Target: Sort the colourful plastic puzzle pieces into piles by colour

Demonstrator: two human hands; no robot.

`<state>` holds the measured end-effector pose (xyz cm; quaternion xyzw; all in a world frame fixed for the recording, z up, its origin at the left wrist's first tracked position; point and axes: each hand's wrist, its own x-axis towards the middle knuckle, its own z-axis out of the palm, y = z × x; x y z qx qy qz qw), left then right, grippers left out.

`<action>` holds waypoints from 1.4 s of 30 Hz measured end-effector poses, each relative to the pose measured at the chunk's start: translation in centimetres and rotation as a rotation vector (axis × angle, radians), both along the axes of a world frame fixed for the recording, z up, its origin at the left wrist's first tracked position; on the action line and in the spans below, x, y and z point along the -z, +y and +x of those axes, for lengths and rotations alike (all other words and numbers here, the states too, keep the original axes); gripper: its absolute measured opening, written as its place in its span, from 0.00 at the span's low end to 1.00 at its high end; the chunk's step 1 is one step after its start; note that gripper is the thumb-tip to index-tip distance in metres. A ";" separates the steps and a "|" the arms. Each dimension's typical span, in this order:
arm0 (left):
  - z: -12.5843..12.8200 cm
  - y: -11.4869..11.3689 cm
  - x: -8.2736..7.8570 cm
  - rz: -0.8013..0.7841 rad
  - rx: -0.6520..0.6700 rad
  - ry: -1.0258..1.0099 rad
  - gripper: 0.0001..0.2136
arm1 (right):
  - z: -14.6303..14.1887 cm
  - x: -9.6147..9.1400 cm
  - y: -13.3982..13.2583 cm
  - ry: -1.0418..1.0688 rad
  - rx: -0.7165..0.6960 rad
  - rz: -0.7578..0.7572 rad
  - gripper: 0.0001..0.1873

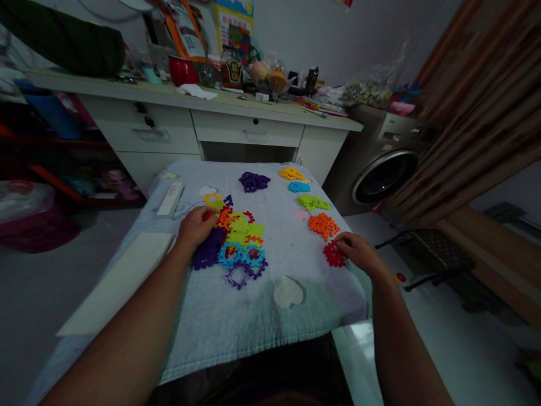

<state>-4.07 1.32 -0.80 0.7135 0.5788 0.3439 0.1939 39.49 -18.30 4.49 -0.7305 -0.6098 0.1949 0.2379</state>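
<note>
A mixed heap of notched plastic building pieces [240, 232] lies on the cloth-covered table, in lime green, orange, blue and purple. At its left edge my left hand [196, 226] has its fingers closed together; what they pinch, if anything, is hidden. On the right, my right hand [359, 251] is closed at the fingertips on a red building piece [333, 255] in a small red group. Beyond that group, sorted by colour, lie orange pieces [323, 225], green pieces [313, 202], blue pieces [298, 186] and yellow pieces [291, 173]. Purple pieces [254, 181] form another group at the back.
A long white board [120, 282] and a small pale box [171, 199] lie along the table's left side. Behind stands a cluttered white desk [249, 125]. A washing machine [386, 158] is at the back right, with a black-framed stool [439, 256] nearer.
</note>
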 end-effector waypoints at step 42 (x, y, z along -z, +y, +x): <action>-0.4 0.4 0.9 0.033 0.016 -0.035 0.17 | -3.0 4.8 -2.1 -0.439 0.186 0.413 0.16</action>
